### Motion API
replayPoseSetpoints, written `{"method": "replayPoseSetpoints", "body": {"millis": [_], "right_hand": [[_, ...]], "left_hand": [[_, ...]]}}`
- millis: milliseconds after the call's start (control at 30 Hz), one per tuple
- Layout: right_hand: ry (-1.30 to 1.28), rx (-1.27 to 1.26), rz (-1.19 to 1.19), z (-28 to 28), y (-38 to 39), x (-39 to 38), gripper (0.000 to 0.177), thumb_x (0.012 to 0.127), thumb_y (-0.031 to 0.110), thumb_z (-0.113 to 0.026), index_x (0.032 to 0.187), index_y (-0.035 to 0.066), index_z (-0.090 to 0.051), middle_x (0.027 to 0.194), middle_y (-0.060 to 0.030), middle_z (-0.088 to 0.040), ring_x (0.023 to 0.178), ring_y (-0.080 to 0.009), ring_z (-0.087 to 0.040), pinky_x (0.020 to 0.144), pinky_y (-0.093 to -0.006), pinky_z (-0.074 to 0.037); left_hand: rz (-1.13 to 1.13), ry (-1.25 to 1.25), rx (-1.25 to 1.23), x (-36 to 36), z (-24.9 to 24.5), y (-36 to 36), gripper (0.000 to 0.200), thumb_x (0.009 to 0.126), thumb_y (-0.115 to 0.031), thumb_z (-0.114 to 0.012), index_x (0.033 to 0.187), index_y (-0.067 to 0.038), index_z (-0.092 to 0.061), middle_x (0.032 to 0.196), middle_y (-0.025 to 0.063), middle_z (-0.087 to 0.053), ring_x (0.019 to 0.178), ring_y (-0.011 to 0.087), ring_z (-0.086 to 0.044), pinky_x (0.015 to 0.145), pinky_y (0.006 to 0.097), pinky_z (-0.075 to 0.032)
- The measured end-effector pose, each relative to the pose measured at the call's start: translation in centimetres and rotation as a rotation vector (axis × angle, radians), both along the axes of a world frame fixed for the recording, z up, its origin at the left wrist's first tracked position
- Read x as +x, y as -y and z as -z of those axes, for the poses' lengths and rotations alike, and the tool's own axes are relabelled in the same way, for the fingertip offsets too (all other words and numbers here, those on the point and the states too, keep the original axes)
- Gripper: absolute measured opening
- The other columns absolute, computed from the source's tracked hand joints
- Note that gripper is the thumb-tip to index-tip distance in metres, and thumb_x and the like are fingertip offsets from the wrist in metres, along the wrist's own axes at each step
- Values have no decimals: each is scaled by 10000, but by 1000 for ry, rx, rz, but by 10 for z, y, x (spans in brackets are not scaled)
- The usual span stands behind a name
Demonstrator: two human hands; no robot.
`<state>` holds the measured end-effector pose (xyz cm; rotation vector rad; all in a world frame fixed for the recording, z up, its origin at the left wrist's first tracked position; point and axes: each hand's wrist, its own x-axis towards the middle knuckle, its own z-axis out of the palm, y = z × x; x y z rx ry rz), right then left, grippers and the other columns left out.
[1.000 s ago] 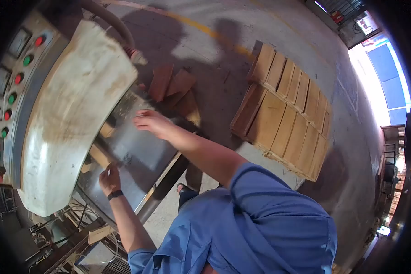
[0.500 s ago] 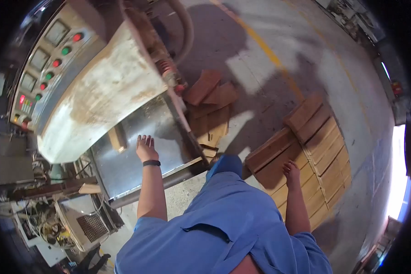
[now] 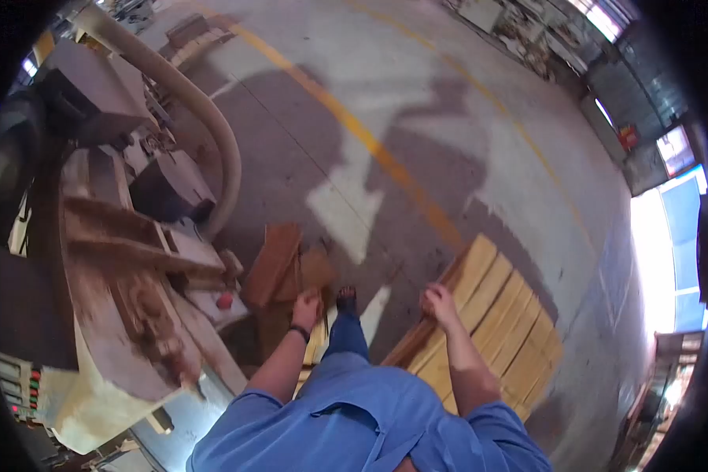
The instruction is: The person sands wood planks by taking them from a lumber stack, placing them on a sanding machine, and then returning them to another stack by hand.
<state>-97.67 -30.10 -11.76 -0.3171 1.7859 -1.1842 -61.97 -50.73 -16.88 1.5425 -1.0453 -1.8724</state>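
Note:
My left hand (image 3: 307, 309), with a dark band on the wrist, hangs low with its fingers loosely curled and nothing visible in them. In view it overlaps a pile of loose brown boards (image 3: 272, 263) on the floor. My right hand (image 3: 439, 304) is held out with half-bent fingers and also looks bare. It appears over the near-left edge of a stack of pale wooden boards (image 3: 495, 315), laid side by side in rows. One foot (image 3: 346, 297) is stepping forward between the pile and the stack.
At left stands a dusty woodworking machine (image 3: 138, 315) with a thick hose (image 3: 220, 134) arching over it and a red knob (image 3: 225, 300). A small wood piece (image 3: 162, 420) lies by its metal table. A yellow line (image 3: 354, 126) crosses the concrete floor.
I have stepped forward and the view has swung, so the machine's metal table slid down and left. My left hand has left the table's side and now appears over the brown boards.

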Motion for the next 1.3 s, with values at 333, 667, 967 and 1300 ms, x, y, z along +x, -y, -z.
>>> {"method": "replayPoseSetpoints", "body": {"millis": [333, 667, 967, 1300], "right_hand": [[-1130, 577, -1134, 128, -76, -143, 282, 868, 289, -646, 1009, 59, -727, 984, -190, -738, 894, -388, -700, 808, -528, -550], [-318, 924, -1099, 112, 143, -207, 305, 864, 303, -649, 1068, 114, -775, 1148, -179, -728, 1077, -361, -695, 873, -487, -560], [-809, 493, -1044, 140, 699, -445, 303, 910, 235, -606, 1133, 83, -744, 1202, -222, -696, 1126, -416, -659, 948, -496, -534], [-564, -377, -721, -7, 1298, -332, 248, 920, 199, -605, 1083, 37, -699, 1000, -173, -730, 928, -343, -688, 827, -452, -530]], "left_hand": [[197, 355, 376, 42, 22, 141, 213, 925, -67, -591, 1129, -104, -639, 848, 27, -644, 676, 140, -614, 573, 348, -536], [-108, 256, 192, -55, -26, 361, 468, 921, -86, -626, 1375, -1, -553, 969, 79, -690, 769, 188, -668, 624, 327, -551], [414, 856, -11, -133, -2, 445, 358, 934, -293, -572, 1100, -33, -754, 1093, 209, -743, 999, 338, -726, 864, 441, -574], [171, 681, 280, -205, 40, 631, 370, 931, -345, -606, 1125, -65, -752, 1104, 199, -740, 1027, 353, -712, 889, 455, -561]]}}
